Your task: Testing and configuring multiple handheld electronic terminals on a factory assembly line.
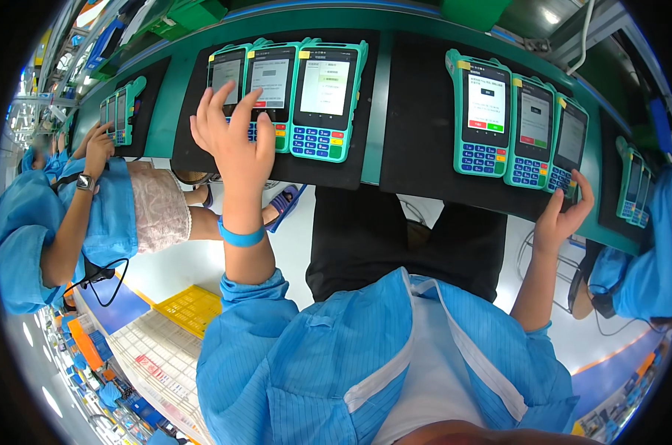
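Factory: long green workbench [375,111], payment terminals [325,100], blue-smocked workers [109,204].

The payment terminals [324,104] look like smooth plastic with glossy screens [486,104]; the mats [421,96] beneath are matt. The counter [374,148] looks smooth. The jacket [306,363] is thin, creased cloth, the basket [191,310] latticed plastic, the floor [295,252] smooth and faintly shiny.
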The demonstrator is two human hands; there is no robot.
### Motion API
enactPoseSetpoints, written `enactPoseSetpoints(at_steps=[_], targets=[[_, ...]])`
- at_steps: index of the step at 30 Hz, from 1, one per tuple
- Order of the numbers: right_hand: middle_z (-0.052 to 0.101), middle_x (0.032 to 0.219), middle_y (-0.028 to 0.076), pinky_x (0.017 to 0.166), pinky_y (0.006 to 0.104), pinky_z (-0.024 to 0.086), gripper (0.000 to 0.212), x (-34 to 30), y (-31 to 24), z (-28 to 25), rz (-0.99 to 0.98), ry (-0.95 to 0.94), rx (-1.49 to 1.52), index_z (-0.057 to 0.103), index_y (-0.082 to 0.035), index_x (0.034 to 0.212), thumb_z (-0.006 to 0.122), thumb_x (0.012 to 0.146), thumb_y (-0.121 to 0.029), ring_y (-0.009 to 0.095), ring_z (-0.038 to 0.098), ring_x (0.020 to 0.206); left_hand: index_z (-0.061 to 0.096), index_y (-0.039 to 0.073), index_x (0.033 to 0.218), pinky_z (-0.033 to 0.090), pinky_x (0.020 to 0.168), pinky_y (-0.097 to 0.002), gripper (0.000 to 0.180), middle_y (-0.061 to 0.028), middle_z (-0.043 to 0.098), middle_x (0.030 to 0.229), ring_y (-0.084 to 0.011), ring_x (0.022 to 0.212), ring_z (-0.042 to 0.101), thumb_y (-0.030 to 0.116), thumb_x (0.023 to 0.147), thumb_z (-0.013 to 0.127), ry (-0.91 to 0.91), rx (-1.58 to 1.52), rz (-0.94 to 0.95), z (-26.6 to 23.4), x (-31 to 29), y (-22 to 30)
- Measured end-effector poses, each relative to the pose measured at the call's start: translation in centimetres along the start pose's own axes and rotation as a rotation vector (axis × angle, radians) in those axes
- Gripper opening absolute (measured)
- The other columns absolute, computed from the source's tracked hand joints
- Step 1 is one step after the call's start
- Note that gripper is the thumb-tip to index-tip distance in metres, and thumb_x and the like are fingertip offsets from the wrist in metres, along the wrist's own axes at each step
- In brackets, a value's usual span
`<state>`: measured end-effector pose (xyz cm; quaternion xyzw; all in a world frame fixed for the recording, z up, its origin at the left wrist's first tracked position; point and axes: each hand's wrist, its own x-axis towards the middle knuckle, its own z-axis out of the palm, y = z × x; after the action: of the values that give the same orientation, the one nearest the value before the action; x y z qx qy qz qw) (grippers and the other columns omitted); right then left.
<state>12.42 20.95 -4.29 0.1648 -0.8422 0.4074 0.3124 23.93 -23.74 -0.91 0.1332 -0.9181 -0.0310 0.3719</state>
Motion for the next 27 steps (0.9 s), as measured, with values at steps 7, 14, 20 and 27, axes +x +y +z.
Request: enactPoseSetpoints(at_steps=[7,14,20,27], targets=[[0.051,0.125,0.017,0.103,0.0393,0.035,0.041,0.2,-0.1,-0.2,-0.064,-0.003,-0.108,0.055,0.0,0.122,0.058,0.081,0.0,0.032,0.048,0.118,0.067,0.011,0.11,0.02,0.11,-0.0518,0.033,-0.0102,0.056,0.126,-0.0355,0.129,0.04,0.014,0.078,0.059,0.043,-0.119,0.029,0.3,-1.5,1.6],[0.055,0.122,0.014,0.101,0.0412,0.035,0.037,0.8,-0.8,-0.5,-0.123,-0.026,-0.201,0.059,-0.002,0.114,0.06,0.077,-0.003,0.033,0.046,0.116,0.066,0.005,0.111,0.028,0.106,-0.0484,0.03,-0.0122,0.059,0.121,-0.0371,0.124,0.045,0.013,0.083,0.057,0.097,-0.17,0.069,1.0,-1.7,2.6],[0.046,0.135,0.014,0.107,0.0525,0.024,0.05,1.8,-1.7,-0.7,-0.159,-0.16,-0.31,0.061,-0.014,0.125,0.063,0.075,-0.024,0.038,0.037,0.127,0.064,0.004,0.113,0.027,0.107,-0.0481,0.032,-0.0119,0.059,0.122,-0.0364,0.125,0.044,0.013,0.084,0.054,0.087,-0.164,0.091,1.0,-2.0,2.5],[0.032,0.149,0.012,0.107,0.0699,0.007,0.054,2.1,-2.8,-0.6,-0.161,-0.349,-0.408,0.059,-0.028,0.131,0.062,0.079,-0.044,0.046,0.018,0.138,0.063,0.003,0.115,0.026,0.107,-0.0496,0.038,-0.0129,0.058,0.124,-0.0359,0.124,0.044,0.026,0.086,0.053,0.081,-0.183,0.172,0.9,-2.1,2.0]])
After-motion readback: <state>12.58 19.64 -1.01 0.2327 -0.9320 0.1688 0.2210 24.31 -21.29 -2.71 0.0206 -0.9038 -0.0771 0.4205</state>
